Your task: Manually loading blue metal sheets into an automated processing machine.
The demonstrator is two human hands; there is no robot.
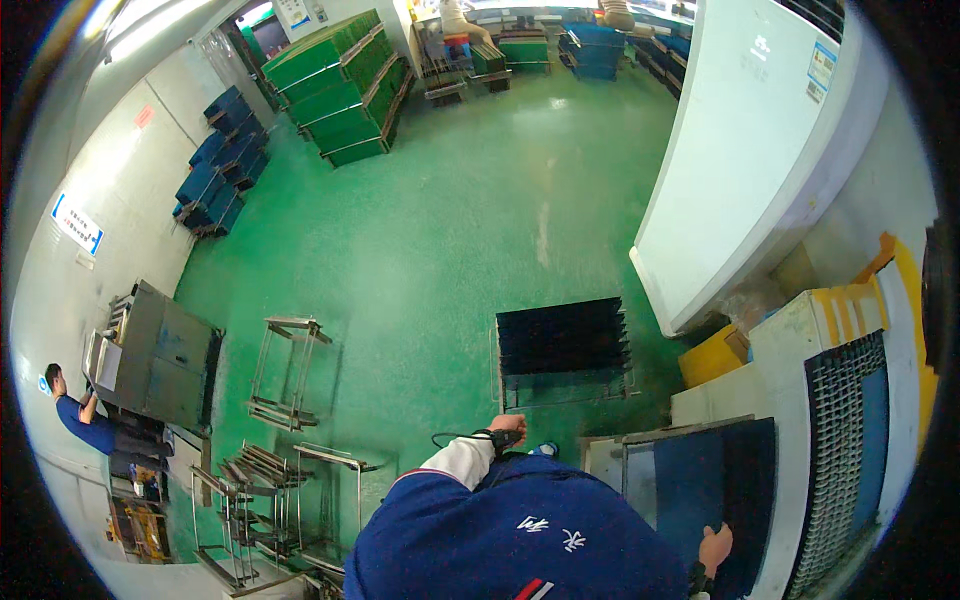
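Note:
My left hand (510, 428) is closed in front of my body, a dark band and a looped cord at its wrist. It is at the near side of a wire rack (510, 388) on the floor, which carries a stack of black sheets (562, 338). Whether its fingers hold anything is hidden. Down at the right, my right hand (714, 552) is closed at the edge of a dark blue sheet (745, 500). That sheet lies beside a paler blue panel (688, 480) on a low surface along the wall.
Metal frames (285, 375) stand at the left, with more piled nearer (265, 480). A person (88, 420) works by a grey cabinet (165, 350). Green crates (340, 95) and blue crates (222, 160) are stacked farther off. A tall white cabinet (735, 150) stands at the right.

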